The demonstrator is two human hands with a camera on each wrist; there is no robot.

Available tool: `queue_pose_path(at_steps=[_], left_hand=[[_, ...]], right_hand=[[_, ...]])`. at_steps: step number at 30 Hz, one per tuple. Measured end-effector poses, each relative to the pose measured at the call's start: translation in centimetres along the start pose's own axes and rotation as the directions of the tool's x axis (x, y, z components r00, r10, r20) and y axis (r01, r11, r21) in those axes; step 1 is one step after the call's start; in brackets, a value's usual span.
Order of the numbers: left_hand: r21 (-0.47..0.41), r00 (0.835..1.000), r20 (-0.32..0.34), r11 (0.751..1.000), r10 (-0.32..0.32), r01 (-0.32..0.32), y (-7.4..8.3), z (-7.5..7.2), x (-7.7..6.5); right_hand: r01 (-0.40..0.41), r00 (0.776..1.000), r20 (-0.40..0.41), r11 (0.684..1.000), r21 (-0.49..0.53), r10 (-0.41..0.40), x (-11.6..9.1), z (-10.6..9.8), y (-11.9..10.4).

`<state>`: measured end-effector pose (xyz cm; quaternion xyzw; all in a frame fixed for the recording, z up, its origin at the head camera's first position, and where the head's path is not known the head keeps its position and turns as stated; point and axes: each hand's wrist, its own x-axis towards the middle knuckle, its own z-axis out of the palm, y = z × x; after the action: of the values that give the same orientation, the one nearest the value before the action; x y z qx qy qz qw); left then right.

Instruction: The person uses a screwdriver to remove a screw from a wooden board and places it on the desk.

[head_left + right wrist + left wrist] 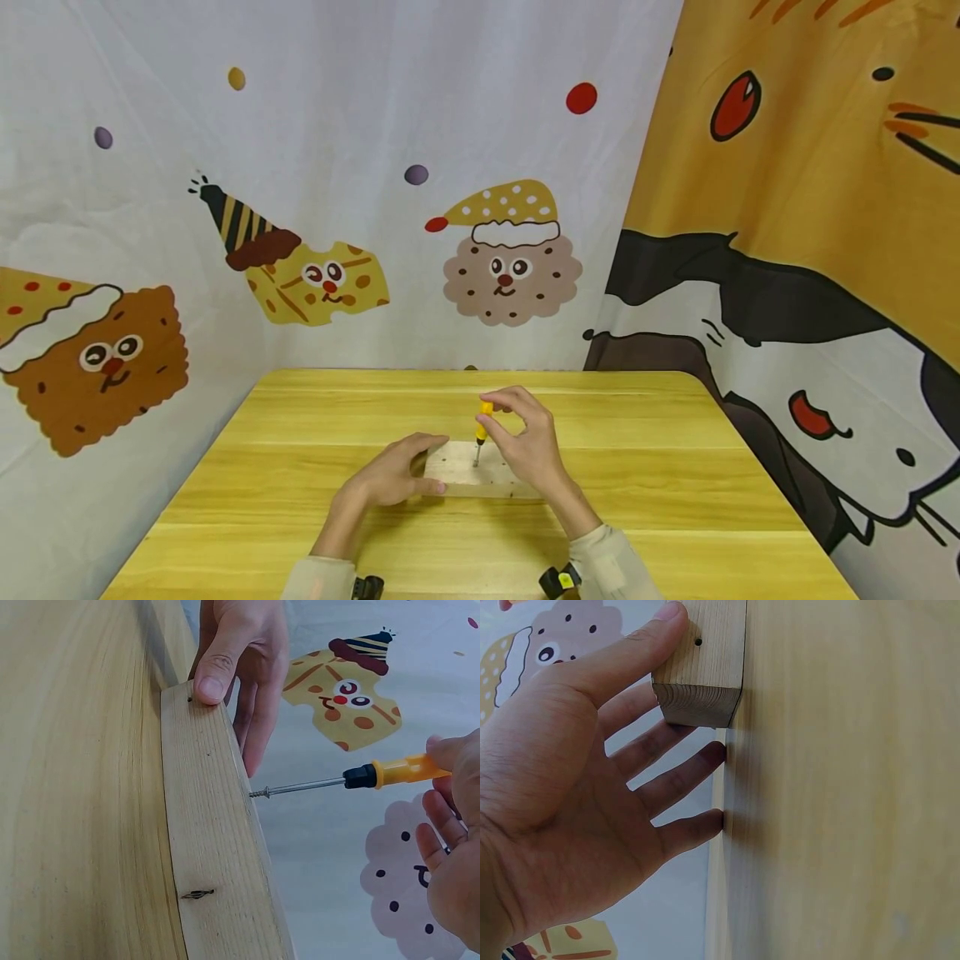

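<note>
A wooden block is lying flat on the table in front of the person, its long side running from left to right. The left hand is gripping the left end of the block: the thumb is pressing on the near side face, beside a small hole, while the forefinger and middle finger are reaching behind the block. The fingers of this hand are spreading apart, and the ring and little fingers are sitting beyond the end of the block, their tips at the table's surface.

The right hand is pinching the yellow handle of a screwdriver between thumb and forefinger; its other fingers are bending loosely, and whether any of them is touching the handle I cannot tell. The screwdriver is standing nearly upright over the middle of the block, leaning slightly. A screw is sitting at its tip, threads showing above the top face; how deep it is going the block's edge is hiding. A dark knot is marking the near side face.

Light sleeves are covering both forearms, and behind the table a pale cloth is hanging, showing a cartoon cheese and a round biscuit
</note>
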<state>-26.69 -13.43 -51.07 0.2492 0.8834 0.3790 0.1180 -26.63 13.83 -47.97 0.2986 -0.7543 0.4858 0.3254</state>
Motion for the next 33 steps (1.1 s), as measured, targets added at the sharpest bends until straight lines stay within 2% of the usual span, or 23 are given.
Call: queue_pose_path(at_steps=[7, 18, 27, 33], left_hand=[[-0.006, 1.000, -0.002, 1.000, -0.001, 0.001, -0.04, 0.00, 0.02], [0.007, 1.000, -0.010, 1.000, -0.003, 0.003, 0.03, 0.00, -0.03], [-0.001, 1.000, -0.006, 1.000, -0.014, 0.014, 0.08, 0.02, -0.05], [-0.005, 1.000, 0.000, 1.000, -0.006, 0.006, -0.04, 0.00, -0.02]], right_hand=[[-0.029, 0.999, 0.016, 1.000, 0.001, 0.029, 0.01, -0.07, 0.09], [-0.016, 0.999, 0.033, 1.000, -0.008, 0.016, -0.03, -0.05, 0.22], [0.002, 1.000, -0.011, 1.000, 0.002, -0.002, -0.01, 0.03, 0.25], [-0.020, 1.000, -0.017, 1.000, -0.019, 0.019, -0.03, 0.07, 0.19]])
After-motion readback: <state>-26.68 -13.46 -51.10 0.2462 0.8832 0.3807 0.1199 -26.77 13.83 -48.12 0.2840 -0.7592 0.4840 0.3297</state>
